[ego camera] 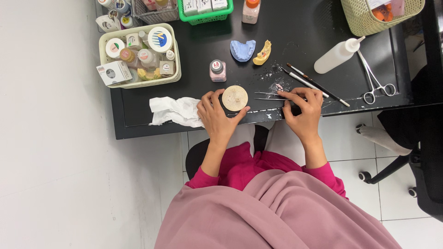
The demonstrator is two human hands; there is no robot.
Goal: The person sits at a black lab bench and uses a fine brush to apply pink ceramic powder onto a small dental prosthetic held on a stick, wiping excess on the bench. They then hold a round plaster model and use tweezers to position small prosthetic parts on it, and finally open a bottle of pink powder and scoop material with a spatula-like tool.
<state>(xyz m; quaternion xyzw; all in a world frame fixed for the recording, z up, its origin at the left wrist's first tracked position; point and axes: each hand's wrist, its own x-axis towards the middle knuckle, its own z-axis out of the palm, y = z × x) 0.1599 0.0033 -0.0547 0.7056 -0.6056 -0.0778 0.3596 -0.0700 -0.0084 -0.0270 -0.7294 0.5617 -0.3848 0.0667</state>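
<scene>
Round beige disc held at the front edge of the black table

Left hand curls around the disc, thumb and fingers gripping its rim. Right hand pinches a thin metal tool that lies flat, its tip pointing toward the disc. A crumpled white tissue lies just left of the left hand. Behind the disc stand a small jar, a blue dental mould and a yellow one. Two brushes, a squeeze bottle and scissors lie to the right
</scene>
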